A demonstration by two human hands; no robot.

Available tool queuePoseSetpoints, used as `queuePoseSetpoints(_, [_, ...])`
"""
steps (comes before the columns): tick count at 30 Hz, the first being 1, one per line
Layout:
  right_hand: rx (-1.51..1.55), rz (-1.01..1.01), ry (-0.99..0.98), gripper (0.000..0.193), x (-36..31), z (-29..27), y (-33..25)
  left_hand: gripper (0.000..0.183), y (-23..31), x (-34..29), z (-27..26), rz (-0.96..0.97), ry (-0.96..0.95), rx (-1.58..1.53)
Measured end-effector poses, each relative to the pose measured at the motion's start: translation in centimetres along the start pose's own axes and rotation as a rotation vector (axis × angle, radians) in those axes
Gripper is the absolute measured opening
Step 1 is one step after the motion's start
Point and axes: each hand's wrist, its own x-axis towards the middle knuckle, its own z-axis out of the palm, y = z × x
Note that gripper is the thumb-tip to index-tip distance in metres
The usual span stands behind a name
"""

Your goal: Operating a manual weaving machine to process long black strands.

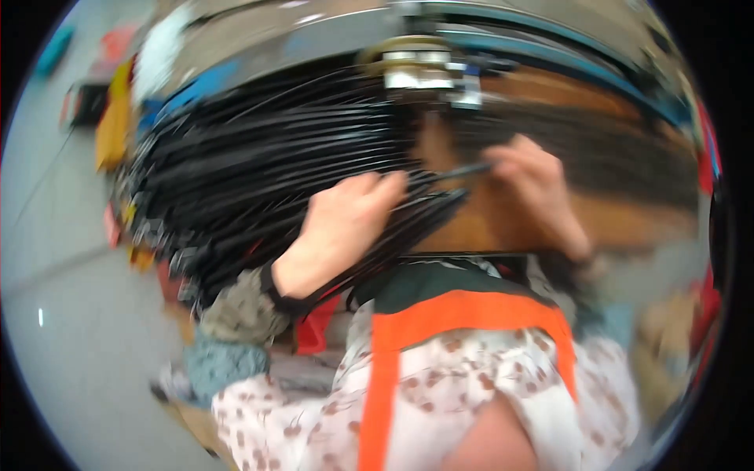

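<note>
A thick bundle of long black cable-like strands (pixel 267 149) lies across the wooden worktop (pixel 455 228) in front of me. My left hand (pixel 342 224) is closed over some strands at the bundle's near side, its thumb and fingers pressed together near their right ends. To its right, my right hand (pixel 530 180) pinches the tip of one dark strand (pixel 467 169), which stretches between both hands. Just beyond my hands stands a machine head (pixel 416 74) with shiny metal parts. The right hand and forearm are smeared by motion.
A blurred dark mass of strands (pixel 597 141) covers the worktop's right side. Blue rails (pixel 550 51) run along the back. Left of the bundle are a yellow object (pixel 116 125) and a black-and-red box (pixel 85 104). A red piece (pixel 316 326) hangs by my lap.
</note>
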Motion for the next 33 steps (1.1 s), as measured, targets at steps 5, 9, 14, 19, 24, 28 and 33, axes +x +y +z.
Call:
queuePoseSetpoints(5, [-0.414, -0.594, -0.091, 0.030, -1.1, -1.4, -0.1, 0.022, -0.1, -0.6, -1.1, -0.090, -0.415, -0.480])
queuePoseSetpoints(9, [-0.367, -0.652, -0.172, 0.031, 0.0, -0.5, -0.6, 0.028, -0.6, 0.0, -1.5, -0.186, -0.545, -0.574])
queuePoseSetpoints(14, [-0.502, -0.507, -0.276, 0.044, 0.3, -2.0, -1.5, 0.018, 2.7, 3.7, 0.2, 0.078, -0.186, -0.166])
queuePoseSetpoints(19, [-0.400, -0.427, 0.128, 0.073, -0.6, -6.0, 3.5, 0.014, 5.8, 8.7, -4.4, 0.214, -0.132, 0.061])
queuePoseSetpoints(24, [-0.657, -0.081, 0.673, 0.059, -4.1, -13.2, 10.1, 0.022, 4.7, 15.4, -9.1, 0.417, 0.207, 0.376])
queuePoseSetpoints(28, [-0.520, -0.093, 0.570, 0.063, -4.7, -16.9, 7.6, 0.022, 6.7, 20.6, -7.3, 0.627, 0.047, 0.344])
queuePoseSetpoints(33, [-0.641, -0.365, 0.588, 0.036, -2.0, -18.0, 5.9, 0.018, 8.2, 24.4, -5.0, 0.692, 0.028, 0.331])
